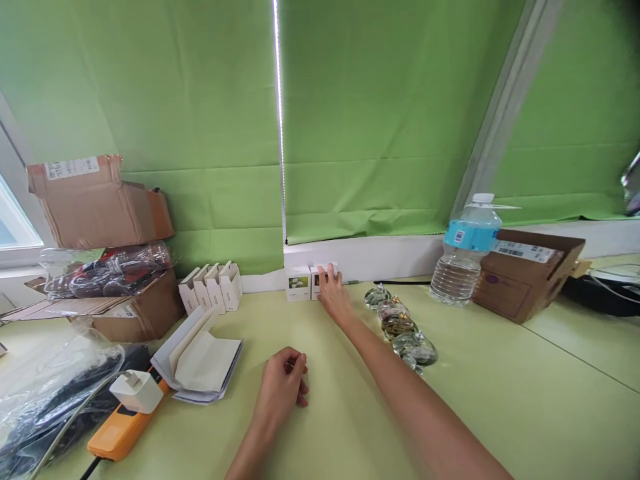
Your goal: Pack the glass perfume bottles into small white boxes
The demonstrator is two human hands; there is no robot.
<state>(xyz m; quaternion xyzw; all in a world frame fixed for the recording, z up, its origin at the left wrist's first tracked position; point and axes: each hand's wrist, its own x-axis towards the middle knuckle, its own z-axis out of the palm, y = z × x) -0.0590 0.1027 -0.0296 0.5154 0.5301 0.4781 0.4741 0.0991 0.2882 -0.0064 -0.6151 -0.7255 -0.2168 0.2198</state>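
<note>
Surely the right hand (pixel 334 293), fingers spread at a small box (pixel 315 285) near the table's (pixel 530 393) back edge, needed lightness (left hand (pixel 283 377) loosely closed).

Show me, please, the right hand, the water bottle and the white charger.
Right hand (pixel 333 291), head view: back of the hand.
Water bottle (pixel 469 239), head view: its blue label.
White charger (pixel 138 393), head view: its casing.
</note>
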